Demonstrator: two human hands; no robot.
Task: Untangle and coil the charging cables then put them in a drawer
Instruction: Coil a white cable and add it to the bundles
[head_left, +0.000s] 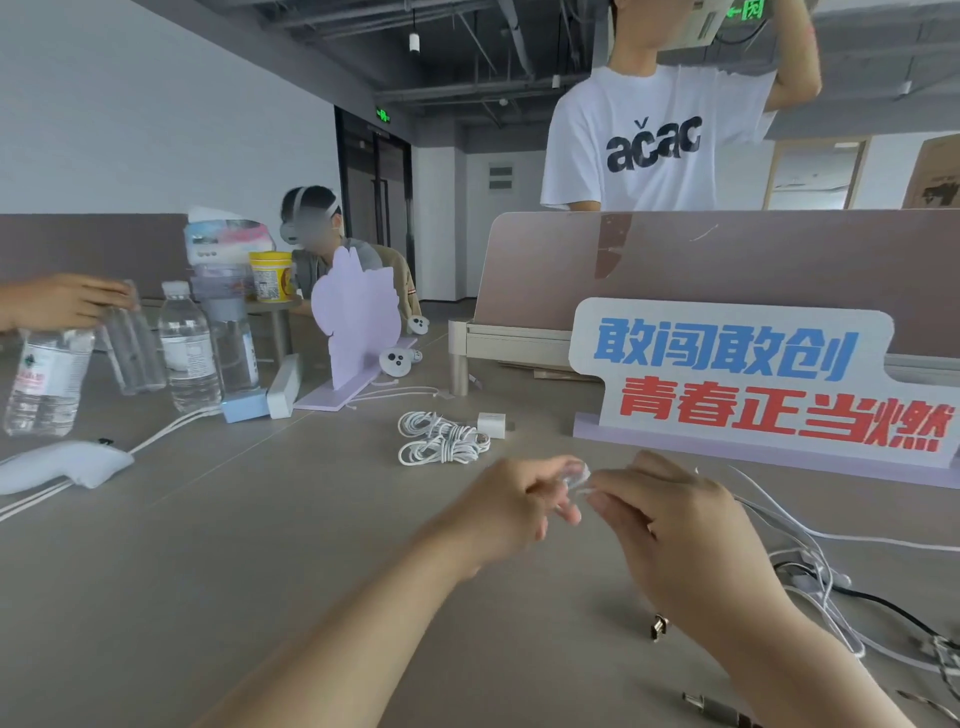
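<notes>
My left hand (511, 501) and my right hand (675, 525) meet above the grey table, and both pinch a small blurred bundle of white cable (575, 480) between their fingertips. White cable trails from behind my right hand to a tangle of white and black cables (821, 577) at the right. Two coiled white cables (441, 437) lie on the table beyond my hands, next to a white charger plug (492, 424). No drawer is in view.
A slogan sign (753, 379) stands at the right, a lilac cut-out stand (356, 317) and water bottles (187, 348) at the left. Another person's hand (62, 301) holds a bottle. A white controller (62, 465) lies at the left. A metal connector (658, 626) lies near my right wrist.
</notes>
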